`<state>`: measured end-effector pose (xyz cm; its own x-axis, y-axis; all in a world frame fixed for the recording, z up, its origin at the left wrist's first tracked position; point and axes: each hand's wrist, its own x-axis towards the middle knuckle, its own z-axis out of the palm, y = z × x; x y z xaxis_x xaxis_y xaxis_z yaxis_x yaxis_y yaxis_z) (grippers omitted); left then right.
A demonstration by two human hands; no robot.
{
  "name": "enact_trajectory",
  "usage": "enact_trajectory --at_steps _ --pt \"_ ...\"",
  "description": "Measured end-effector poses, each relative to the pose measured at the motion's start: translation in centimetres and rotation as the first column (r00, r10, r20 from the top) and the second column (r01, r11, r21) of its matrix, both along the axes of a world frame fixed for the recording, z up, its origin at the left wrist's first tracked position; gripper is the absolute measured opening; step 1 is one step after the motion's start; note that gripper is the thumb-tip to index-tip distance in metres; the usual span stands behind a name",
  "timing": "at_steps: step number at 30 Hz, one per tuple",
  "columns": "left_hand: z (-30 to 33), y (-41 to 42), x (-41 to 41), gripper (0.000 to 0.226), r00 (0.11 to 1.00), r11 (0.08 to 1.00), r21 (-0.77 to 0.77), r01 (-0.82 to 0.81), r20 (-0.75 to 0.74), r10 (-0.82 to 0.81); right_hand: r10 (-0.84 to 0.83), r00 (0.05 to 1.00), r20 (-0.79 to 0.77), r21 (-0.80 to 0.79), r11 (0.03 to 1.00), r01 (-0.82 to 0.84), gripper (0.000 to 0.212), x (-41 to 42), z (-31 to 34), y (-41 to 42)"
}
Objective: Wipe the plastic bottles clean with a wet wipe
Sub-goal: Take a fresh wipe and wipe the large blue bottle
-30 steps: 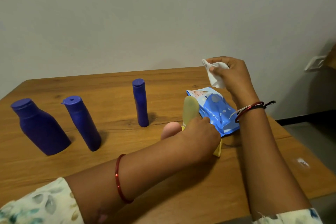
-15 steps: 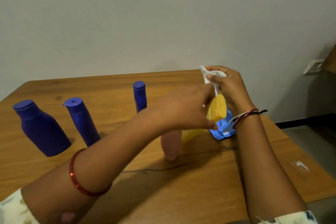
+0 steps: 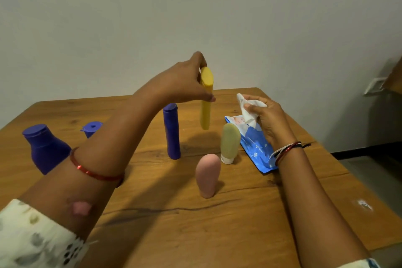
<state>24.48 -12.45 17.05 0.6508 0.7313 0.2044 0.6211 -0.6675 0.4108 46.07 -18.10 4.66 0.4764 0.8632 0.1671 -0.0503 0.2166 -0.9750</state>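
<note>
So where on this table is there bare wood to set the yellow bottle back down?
The near strip of the table, in front of the pink bottle, is bare between the forearms. Bare wood also lies between the tall blue bottle and the left forearm. It is crowded on the right: pale green bottle, wipes pack, right hand.

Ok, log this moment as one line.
left hand: holds yellow bottle aloft | right hand: grips wet wipe | wiping: not started
</note>
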Motion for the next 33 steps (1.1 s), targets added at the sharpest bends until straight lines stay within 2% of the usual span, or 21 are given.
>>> enact_trajectory --at_steps 6,11,17,23,33 --pt "-3.2 1.6 1.2 0.074 0.986 0.998 -0.032 -0.046 -0.161 0.04 0.018 0.999 -0.04 -0.049 0.999 -0.02 0.02 -0.6 -0.8 0.4" --pt "-4.7 1.8 1.6 0.072 0.974 0.997 -0.038 -0.063 -0.221 0.053 0.053 0.999 0.006 -0.072 0.996 -0.053 0.024 -1.2 -0.9 0.5" --pt "-5.4 1.8 1.1 0.071 0.95 0.996 0.034 -0.078 -0.3 0.085 0.054 0.998 -0.007 -0.076 0.996 -0.055 0.023 -1.6 -0.9 0.3" --pt "-5.4 1.6 1.2 0.075 0.936 0.99 0.103 -0.097 -0.327 0.126 0.072 0.997 -0.007 -0.075 0.995 -0.072 0.023 -1.6 -1.0 0.4" --pt "-5.1 1.8 1.5 0.07 0.944 0.988 0.125 -0.091 -0.306 0.126 0.063 0.998 -0.01 -0.096 0.993 -0.064 0.022 -1.7 -1.0 0.4"
